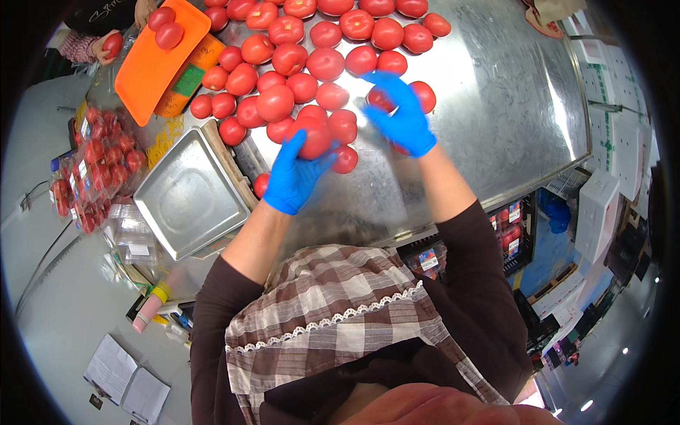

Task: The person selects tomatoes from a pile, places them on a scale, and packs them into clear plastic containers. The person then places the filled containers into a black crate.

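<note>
My left hand (pixel 297 178), in a blue glove, grips a large red tomato (pixel 312 139) just above the other tomatoes. To its right, my gloved right hand (pixel 401 114) is blurred, its fingers spread over a few tomatoes. One tomato (pixel 379 99) shows between its fingers and thumb, with no clear grip on it. Another tomato (pixel 424 97) lies beyond its knuckles, and one more is partly hidden under the wrist. Many loose tomatoes (pixel 289 58) cover the far left part of the stainless steel table (pixel 494 101).
Left of my left hand is a scale with a metal pan (pixel 188 194). Behind it, an orange tray (pixel 159 69) carries two tomatoes. Packed tomatoes (pixel 101 164) and clear plastic containers (pixel 133 234) stand farther left. Another person's hand (pixel 101 49) holds a tomato. Black crates (pixel 518 234) stand below the table edge.
</note>
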Demonstrator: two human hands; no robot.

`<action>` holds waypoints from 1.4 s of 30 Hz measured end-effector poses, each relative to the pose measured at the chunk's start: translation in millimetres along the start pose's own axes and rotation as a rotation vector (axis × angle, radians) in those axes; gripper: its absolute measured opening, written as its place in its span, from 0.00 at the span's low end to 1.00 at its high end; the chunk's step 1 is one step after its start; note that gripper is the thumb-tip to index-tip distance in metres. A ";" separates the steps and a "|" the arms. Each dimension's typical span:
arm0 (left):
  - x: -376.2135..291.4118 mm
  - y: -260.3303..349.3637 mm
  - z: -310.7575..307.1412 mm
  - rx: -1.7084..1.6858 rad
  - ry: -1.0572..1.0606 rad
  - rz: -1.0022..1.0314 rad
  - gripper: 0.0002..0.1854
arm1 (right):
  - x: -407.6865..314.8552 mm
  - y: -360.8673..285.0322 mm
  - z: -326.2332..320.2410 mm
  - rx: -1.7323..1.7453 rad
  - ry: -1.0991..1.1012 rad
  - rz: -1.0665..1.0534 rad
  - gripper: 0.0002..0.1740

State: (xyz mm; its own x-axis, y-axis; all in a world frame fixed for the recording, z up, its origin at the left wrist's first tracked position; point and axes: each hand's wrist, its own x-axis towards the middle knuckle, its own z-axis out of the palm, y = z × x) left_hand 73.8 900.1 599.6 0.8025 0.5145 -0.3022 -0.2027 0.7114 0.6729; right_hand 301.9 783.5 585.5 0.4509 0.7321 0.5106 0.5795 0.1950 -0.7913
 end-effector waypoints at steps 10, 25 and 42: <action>-89.6 110.6 -121.1 0.723 0.600 0.419 0.23 | 37.2 82.4 -63.8 -0.268 0.006 0.357 0.36; -78.9 137.6 -131.7 1.778 0.885 0.859 0.18 | 65.5 74.1 2.2 -0.749 0.020 0.305 0.39; -151.9 29.2 116.6 1.580 -0.851 0.748 0.21 | 29.6 -41.2 115.0 0.125 -0.424 -0.072 0.41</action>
State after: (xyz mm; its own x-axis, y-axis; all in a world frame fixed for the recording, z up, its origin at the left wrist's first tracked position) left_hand 11.4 786.9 743.9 0.9246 -0.2135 0.3155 -0.3601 -0.7598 0.5413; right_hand 213.2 872.2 594.6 0.0789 0.9114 0.4038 0.5007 0.3141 -0.8066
